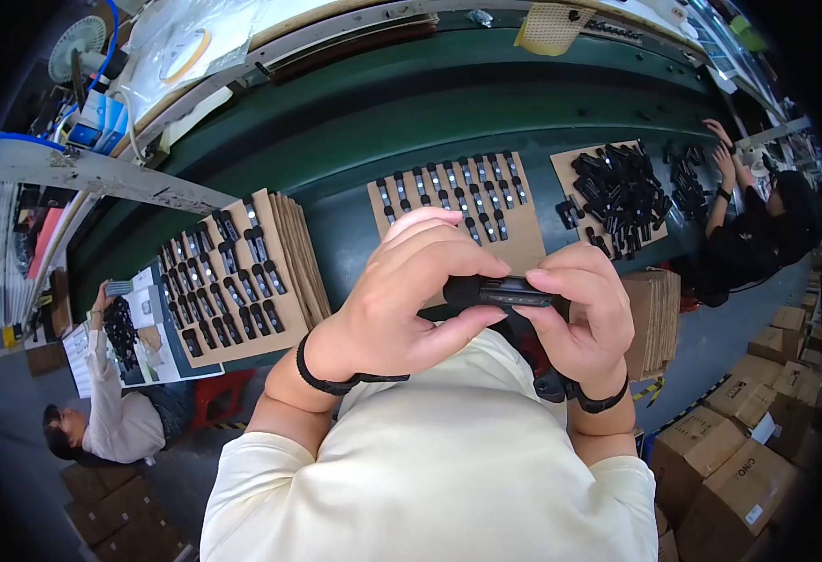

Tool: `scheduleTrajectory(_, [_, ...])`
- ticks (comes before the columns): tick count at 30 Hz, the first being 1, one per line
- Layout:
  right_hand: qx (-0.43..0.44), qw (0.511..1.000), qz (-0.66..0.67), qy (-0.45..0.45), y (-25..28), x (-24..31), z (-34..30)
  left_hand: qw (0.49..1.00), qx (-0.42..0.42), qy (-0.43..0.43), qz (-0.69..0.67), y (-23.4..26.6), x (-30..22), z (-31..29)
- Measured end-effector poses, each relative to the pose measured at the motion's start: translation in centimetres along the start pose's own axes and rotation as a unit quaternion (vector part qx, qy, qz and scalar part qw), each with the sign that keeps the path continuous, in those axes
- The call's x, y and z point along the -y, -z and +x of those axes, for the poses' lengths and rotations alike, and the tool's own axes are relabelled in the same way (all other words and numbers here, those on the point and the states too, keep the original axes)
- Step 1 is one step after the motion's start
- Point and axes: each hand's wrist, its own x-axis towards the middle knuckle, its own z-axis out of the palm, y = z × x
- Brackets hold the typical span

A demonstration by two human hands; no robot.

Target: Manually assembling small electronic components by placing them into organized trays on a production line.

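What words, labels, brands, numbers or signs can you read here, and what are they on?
Large brown carton, lower right: bold dark lettering, which I won't copy out.
White label on that carton: too small to read.
White sheet, far left: print too small to read.
Black device held by the left hand and right hand: no readable marking.
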Motion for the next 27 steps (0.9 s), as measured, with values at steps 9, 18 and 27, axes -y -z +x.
scheduleTrajectory(9, [-0.006,1.000,-0.006,0.022,0.0,-0.2,-0.1,1.000,0.000,0.022,0.016,0.1,-0.2,0.2])
scheduleTrajectory(18, [0.011,1.000,-0.010,-0.013,0.7,0.1,-0.3,1.000,-0.009,-0.001,0.024,-0.4,0.0,0.4])
scheduleTrajectory(27, [0.031,0.997,-0.067,-0.025,0.6,-0.2,0.1,0.999,0.008,0.016,0.051,-0.5,0.6,0.4])
